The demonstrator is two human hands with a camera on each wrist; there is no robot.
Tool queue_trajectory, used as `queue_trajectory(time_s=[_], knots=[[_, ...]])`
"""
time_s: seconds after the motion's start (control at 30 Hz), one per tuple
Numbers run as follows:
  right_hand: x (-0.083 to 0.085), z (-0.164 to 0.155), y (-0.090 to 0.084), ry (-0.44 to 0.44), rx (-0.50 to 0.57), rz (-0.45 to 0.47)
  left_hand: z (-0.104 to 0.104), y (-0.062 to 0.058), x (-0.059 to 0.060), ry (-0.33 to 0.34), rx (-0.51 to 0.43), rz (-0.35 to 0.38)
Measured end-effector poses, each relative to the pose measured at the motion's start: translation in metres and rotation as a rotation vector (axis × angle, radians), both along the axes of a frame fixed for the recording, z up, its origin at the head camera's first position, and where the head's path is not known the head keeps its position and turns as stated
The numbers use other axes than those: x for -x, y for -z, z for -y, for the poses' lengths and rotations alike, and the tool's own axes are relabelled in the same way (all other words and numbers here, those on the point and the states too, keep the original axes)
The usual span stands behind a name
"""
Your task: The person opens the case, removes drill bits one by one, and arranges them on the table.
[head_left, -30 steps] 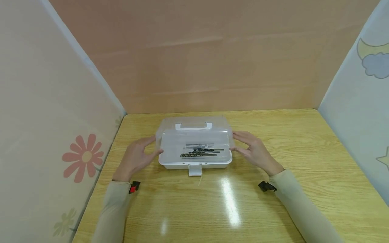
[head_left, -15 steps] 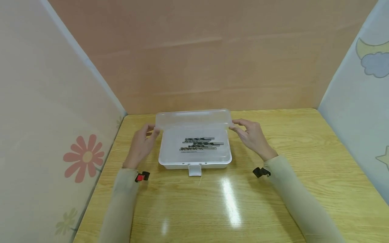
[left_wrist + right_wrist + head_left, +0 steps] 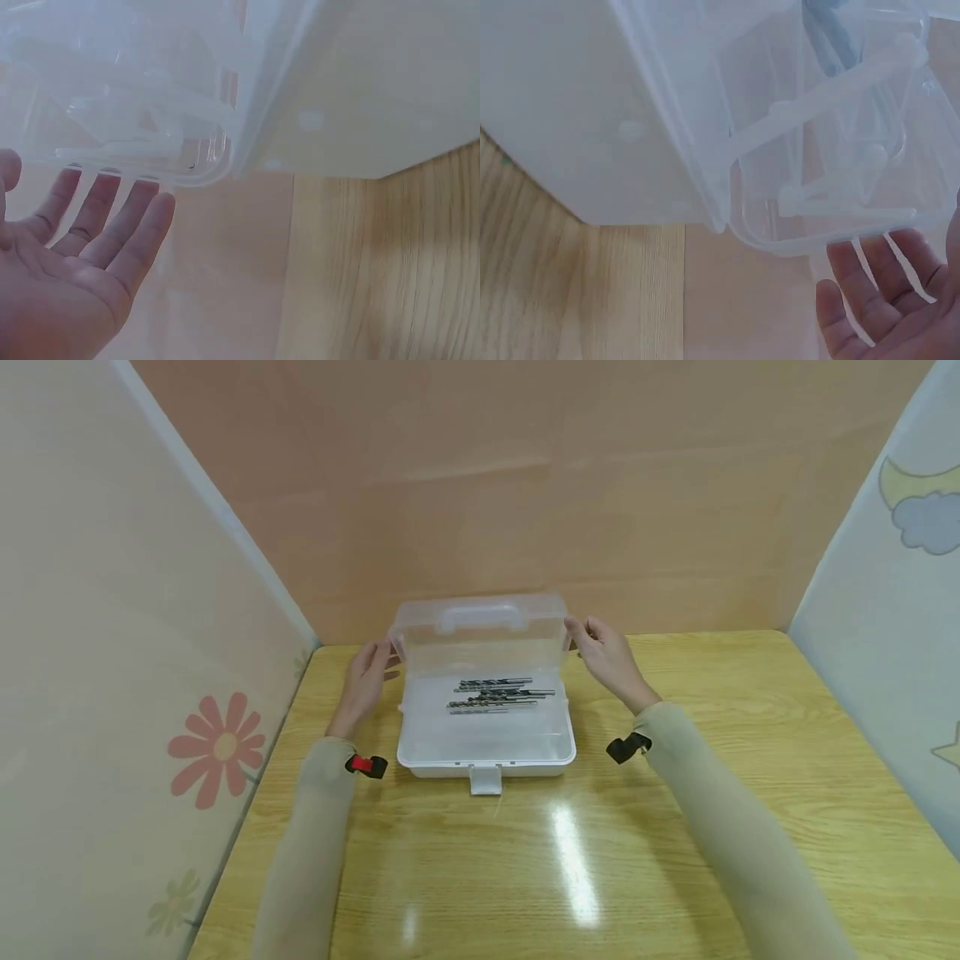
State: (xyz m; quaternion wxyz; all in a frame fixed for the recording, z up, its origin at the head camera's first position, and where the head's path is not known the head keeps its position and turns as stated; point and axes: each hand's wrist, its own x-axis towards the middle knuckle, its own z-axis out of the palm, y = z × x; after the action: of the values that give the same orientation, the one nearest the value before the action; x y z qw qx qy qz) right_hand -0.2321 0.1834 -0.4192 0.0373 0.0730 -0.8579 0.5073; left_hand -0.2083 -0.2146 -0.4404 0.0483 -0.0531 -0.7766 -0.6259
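Clear plastic box (image 3: 486,727) sits on the wooden table (image 3: 675,827), toward the far edge near the back wall (image 3: 525,485), and we've got its lid (image 3: 480,631) standing upright at the rear, handle (image 3: 480,614) showing through the plastic. We see our left hand (image 3: 369,675) at the lid's left edge, fingers straight and loose, their tips against the plastic in the left wrist view (image 3: 82,247) — an open grip, nothing clamped. Our right hand (image 3: 603,652) is at the lid's right edge, fingertips touching it; the right wrist view (image 3: 885,300) shows the fingers flat behind the clear lid corner, again an open grip rather than a pinch. Inside the white base a small cluster of drill bits (image 3: 495,694) lies lengthwise toward the back of the tray. We spot the latch tab (image 3: 485,779) hanging loose at the front edge, resting on the table. Patterned panels flank us: a flower (image 3: 217,749) on the left side, a moon and cloud (image 3: 918,502) on the right.
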Motion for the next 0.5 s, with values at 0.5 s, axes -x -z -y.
queue_trajectory(time_s=[0.5], knots=[[0.045, 0.009, -0.017, 0.003, 0.129, 0.332, 0.005, -0.007, 0.036, 0.009, -0.055, 0.258]])
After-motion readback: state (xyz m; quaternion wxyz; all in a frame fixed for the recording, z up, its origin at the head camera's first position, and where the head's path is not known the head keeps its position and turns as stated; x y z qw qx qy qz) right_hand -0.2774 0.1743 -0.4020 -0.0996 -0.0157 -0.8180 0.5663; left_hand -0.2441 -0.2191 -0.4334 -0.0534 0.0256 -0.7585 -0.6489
